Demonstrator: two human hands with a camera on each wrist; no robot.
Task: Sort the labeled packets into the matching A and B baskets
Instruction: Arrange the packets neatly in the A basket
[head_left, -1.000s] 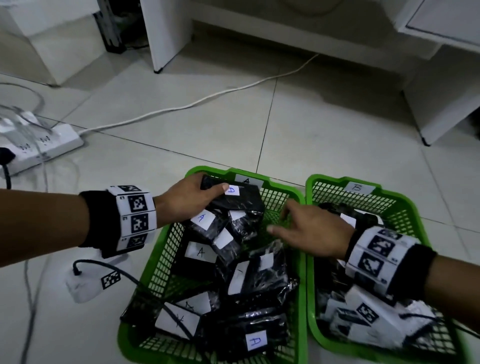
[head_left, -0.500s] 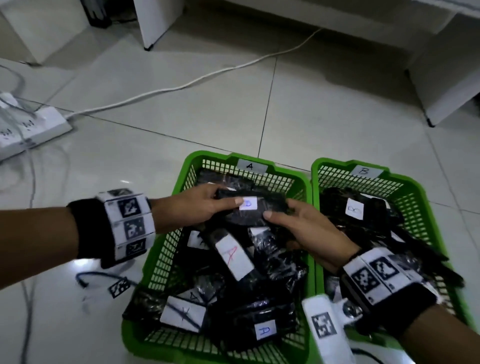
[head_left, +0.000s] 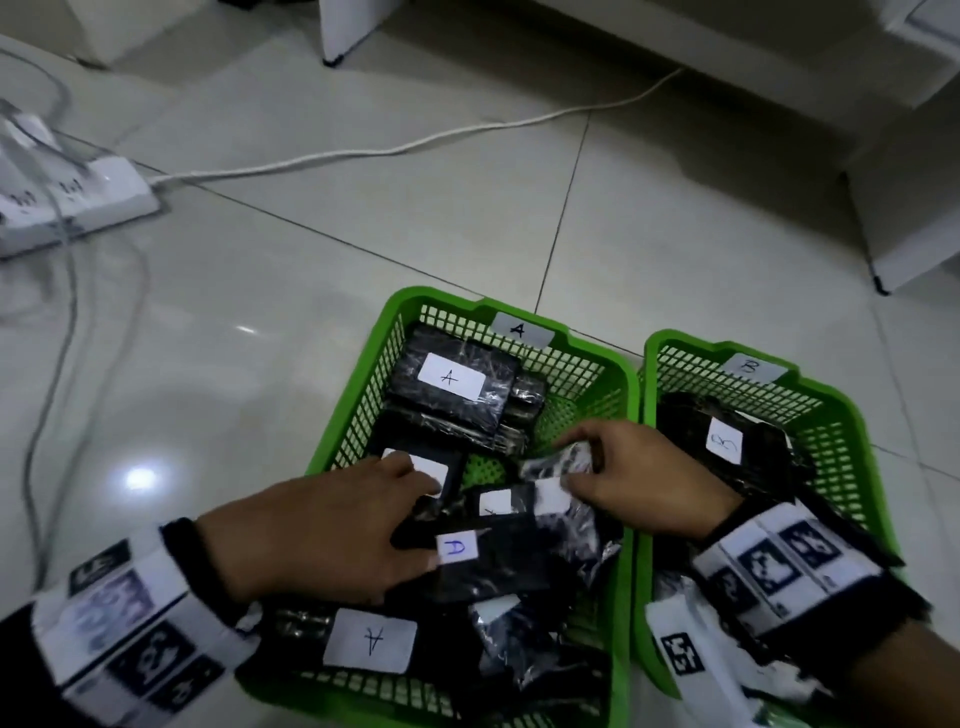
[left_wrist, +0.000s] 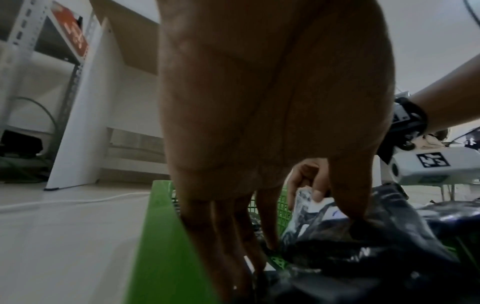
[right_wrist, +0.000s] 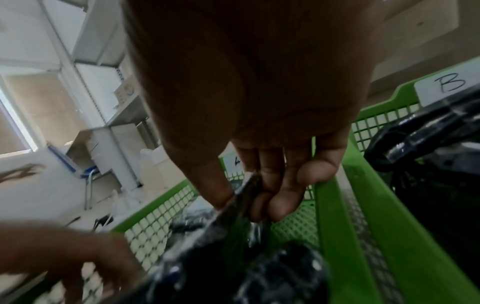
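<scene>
While we look down from the head camera, basket A (head_left: 395, 332) sits on the floor (head_left: 260, 291) with basket B (head_left: 852, 415) touching its right side, both holding black packets. One packet marked A (head_left: 457, 389) lies near A's far edge. Our left hand (head_left: 332, 535) reaches over A's left rim, fingers extended onto a packet with a blue A (head_left: 498, 561) in the middle of the basket. Our right hand (head_left: 639, 483) reaches across the shared rims and pinches a crinkled packet (head_left: 558, 462) near A's right side; we cannot read its label. A power strip (head_left: 72, 202) lies well off to the left.

From the left wrist, the left fingers (left_wrist: 226, 236) point down, straight, into the packets by A's green wall (left_wrist: 161, 236), the thumb on a black wrapper (left_wrist: 363, 242).

From the right wrist, the right thumb and fingers (right_wrist: 275, 197) clamp the crinkled packet's (right_wrist: 246, 189) edge above A's mesh, beside the B label (right_wrist: 449, 86).
</scene>
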